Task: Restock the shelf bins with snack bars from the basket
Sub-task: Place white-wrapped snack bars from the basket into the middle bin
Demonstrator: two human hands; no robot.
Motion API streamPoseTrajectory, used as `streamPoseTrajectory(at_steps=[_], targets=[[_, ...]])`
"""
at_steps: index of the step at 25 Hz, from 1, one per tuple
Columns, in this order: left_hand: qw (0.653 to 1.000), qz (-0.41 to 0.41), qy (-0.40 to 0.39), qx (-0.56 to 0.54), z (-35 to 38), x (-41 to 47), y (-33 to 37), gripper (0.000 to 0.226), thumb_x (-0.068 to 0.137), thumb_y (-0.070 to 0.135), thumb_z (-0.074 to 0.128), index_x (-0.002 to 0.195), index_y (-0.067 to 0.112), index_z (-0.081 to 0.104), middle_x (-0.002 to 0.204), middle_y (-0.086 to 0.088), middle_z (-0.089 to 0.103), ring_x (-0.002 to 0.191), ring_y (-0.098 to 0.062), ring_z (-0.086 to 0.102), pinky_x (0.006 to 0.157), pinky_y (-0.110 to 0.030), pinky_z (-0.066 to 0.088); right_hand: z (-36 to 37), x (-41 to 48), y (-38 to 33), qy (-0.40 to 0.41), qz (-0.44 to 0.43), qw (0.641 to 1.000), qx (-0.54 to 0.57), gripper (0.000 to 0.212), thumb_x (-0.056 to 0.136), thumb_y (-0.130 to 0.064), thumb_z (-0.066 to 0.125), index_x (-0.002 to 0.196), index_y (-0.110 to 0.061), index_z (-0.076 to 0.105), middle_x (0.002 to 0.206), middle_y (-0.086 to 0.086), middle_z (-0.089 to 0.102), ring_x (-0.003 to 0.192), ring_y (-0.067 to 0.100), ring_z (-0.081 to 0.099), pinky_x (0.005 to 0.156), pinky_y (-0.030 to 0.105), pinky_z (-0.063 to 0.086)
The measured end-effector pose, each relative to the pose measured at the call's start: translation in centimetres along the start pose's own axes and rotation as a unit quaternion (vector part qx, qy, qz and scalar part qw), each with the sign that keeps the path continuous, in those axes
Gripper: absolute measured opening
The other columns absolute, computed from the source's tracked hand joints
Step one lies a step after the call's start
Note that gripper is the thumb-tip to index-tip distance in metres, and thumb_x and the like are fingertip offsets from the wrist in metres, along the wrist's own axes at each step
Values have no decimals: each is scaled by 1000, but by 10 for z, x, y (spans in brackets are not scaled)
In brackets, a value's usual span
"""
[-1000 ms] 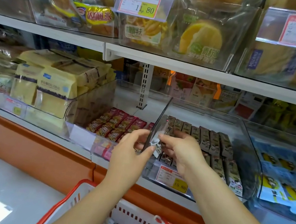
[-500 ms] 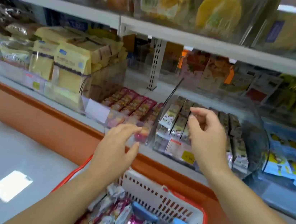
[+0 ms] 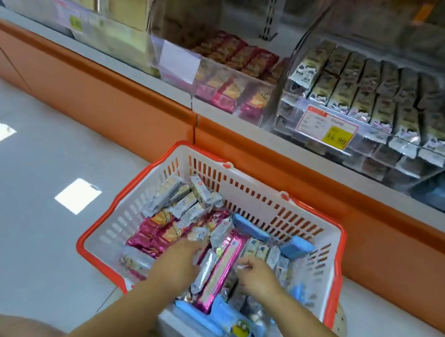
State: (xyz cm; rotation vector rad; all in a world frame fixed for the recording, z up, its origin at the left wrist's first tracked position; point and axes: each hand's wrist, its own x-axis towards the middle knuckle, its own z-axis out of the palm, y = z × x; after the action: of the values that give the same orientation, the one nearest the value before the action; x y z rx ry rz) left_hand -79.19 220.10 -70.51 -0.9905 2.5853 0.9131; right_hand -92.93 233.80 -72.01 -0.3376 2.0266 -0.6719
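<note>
Now the snack bars (image 3: 180, 199) all lie in the basket (image 3: 254, 195), a loose pile of pink, silver and blue wrappers, and both of my hands are down among them. My left hand (image 3: 175, 261) rests on the pile, just left of a long pink bar (image 3: 221, 261). Its fingers reach forward toward a silver wrapper, but the tips are blurred, so I cannot tell if they are apart or clamped on something. My right hand (image 3: 258, 277) is on the other side of that pink bar. Its fingers are curled downward with the tips at a silvery wrapper edge, and I cannot tell whether they really pinch it. The basket is white with an orange-red rim and stands just in front of the orange shelf base (image 3: 112, 97). Above it are two clear shelf bins side by side: the pink-bar bin (image 3: 232, 84) at the left, and the brown-bar bin (image 3: 366, 96) at the right, filled in neat rows, with a price tag (image 3: 328, 128) on its front. Further left stand yellow packs (image 3: 124, 0), and the pale floor (image 3: 27, 199) shows two bright reflections
</note>
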Motion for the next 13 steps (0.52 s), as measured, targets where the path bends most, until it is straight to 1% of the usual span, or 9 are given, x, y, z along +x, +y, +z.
streamPoseTrajectory(at_steps=[2, 4, 6, 7, 8, 9, 10, 11, 13], targets=[[998, -48, 44, 23, 5, 3, -7, 57, 87, 30, 67, 137, 18, 44, 134, -5, 43, 116, -22, 52, 98, -31, 43, 15, 8, 5, -18, 17, 1000, 7, 20, 95, -22, 56, 114, -17, 58, 94, 1, 59, 81, 17, 57, 68, 24, 43], [994, -87, 33, 61, 6, 7, -12, 68, 83, 40, 70, 139, 15, 39, 138, -6, 38, 118, -24, 50, 99, -35, 46, 19, 14, 0, -13, 16, 1000, 8, 21, 95, -23, 53, 115, -17, 58, 97, 1, 58, 89, 20, 59, 71, 27, 46], [987, -103, 8, 123, 9, 11, -11, 71, 82, 44, 70, 139, 13, 40, 137, -6, 39, 120, -24, 49, 98, -37, 48, 19, 16, -8, 0, 18, 1000, 22, 17, 95, -19, 51, 109, -14, 60, 92, 4, 60, 87, 24, 61, 77, 35, 50], [984, -107, 9, 142, 11, 12, -9, 69, 82, 41, 71, 138, 14, 42, 135, -6, 40, 118, -23, 50, 96, -37, 50, 18, 16, -10, 0, 19, 999, 28, 19, 95, -17, 50, 107, -8, 61, 89, 7, 60, 83, 25, 60, 77, 36, 51], [983, -107, 17, 147, 12, 13, -9, 63, 83, 36, 70, 137, 15, 44, 132, -5, 43, 114, -23, 52, 93, -37, 52, 19, 15, -11, -8, 17, 999, 36, 24, 94, -14, 49, 109, 1, 61, 86, 10, 58, 78, 25, 57, 73, 35, 51], [984, -105, 25, 138, 12, 13, -9, 58, 84, 29, 69, 136, 17, 46, 127, -4, 46, 109, -22, 54, 88, -36, 54, 20, 13, -11, -22, 18, 999, 44, 29, 94, -12, 48, 113, 9, 57, 83, 12, 55, 74, 24, 54, 68, 33, 49], [988, -102, 29, 115, 11, 14, -11, 53, 85, 22, 66, 134, 18, 48, 124, -4, 49, 104, -22, 57, 84, -34, 54, 20, 9, -10, -35, 23, 997, 59, 31, 95, -10, 47, 116, 12, 54, 82, 12, 53, 72, 23, 52, 64, 31, 48], [991, -104, 31, 74, 9, 14, -13, 50, 85, 16, 62, 133, 20, 51, 121, -4, 54, 99, -21, 59, 80, -33, 54, 19, 5, -10, -46, 30, 995, 80, 30, 95, -10, 48, 117, 11, 55, 81, 12, 55, 71, 23, 53, 62, 31, 49], [992, -121, 28, -34, 6, 13, -17, 41, 89, 9, 53, 129, 20, 56, 117, -4, 63, 92, -20, 62, 77, -28, 51, 16, -2, -10, -70, 46, 987, 138, 24, 95, -9, 52, 116, -2, 60, 86, 10, 64, 71, 20, 61, 68, 30, 54]])
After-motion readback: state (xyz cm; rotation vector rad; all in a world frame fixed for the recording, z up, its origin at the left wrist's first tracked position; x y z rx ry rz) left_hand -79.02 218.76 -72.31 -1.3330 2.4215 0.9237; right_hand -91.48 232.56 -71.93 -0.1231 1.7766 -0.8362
